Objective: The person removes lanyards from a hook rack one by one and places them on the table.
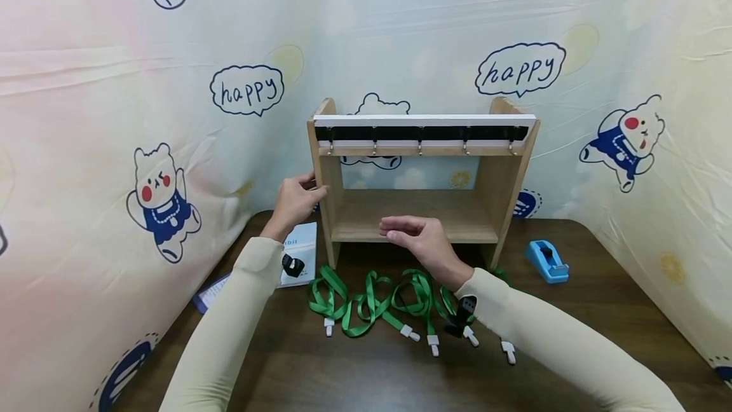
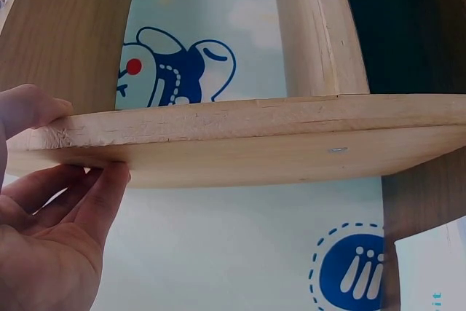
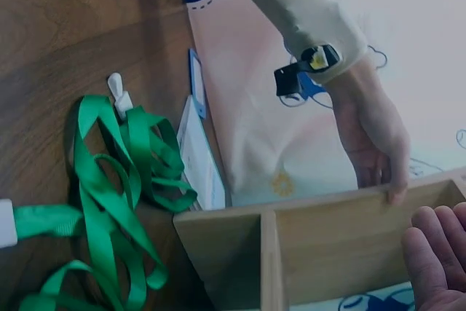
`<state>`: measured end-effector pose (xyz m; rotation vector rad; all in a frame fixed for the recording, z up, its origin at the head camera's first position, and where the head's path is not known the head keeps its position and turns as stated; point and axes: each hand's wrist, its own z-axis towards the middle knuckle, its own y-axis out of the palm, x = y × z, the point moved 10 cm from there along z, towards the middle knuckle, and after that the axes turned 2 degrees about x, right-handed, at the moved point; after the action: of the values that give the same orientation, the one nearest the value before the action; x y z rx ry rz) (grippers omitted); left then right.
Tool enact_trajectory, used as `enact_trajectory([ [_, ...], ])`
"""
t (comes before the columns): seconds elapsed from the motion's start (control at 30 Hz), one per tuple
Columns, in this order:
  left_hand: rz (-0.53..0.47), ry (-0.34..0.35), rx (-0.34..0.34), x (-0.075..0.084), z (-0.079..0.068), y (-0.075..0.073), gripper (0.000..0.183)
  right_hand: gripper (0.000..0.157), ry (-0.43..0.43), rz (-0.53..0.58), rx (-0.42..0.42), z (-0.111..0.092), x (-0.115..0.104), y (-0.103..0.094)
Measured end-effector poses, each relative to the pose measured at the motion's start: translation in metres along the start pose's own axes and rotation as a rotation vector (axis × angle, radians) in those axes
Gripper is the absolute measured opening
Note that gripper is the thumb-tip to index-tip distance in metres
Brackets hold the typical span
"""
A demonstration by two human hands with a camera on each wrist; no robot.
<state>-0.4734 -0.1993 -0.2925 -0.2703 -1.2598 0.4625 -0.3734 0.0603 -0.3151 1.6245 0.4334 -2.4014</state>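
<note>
A small wooden rack (image 1: 414, 208) stands on the table, with a row of metal hooks (image 1: 420, 147) along its white-and-black top bar. At its left side panel (image 2: 218, 125), my left hand (image 1: 294, 203) pinches the edge, thumb on one face and fingers on the other. My right hand (image 1: 426, 243) hovers in front of the lower board, its fingers extended and nothing in them. Several green lanyards (image 3: 98, 172) with white clips (image 1: 433, 344) lie coiled on the table before the rack, partly behind the right forearm.
A light-blue booklet (image 1: 305, 250) lies left of the rack, and a blue-edged card (image 1: 210, 292) lies farther left, partly behind the left sleeve. To the right sits a blue tape dispenser (image 1: 548, 262). A printed cloth (image 1: 366, 49) hangs behind and around the table.
</note>
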Motion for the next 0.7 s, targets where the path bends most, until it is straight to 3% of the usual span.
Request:
enact_trajectory([
  [0.7, 0.023, 0.003, 0.017, 0.003, -0.002, -0.001, 0.065, 0.041, -0.058, -0.103, 0.163, -0.021, -0.027, -0.084],
])
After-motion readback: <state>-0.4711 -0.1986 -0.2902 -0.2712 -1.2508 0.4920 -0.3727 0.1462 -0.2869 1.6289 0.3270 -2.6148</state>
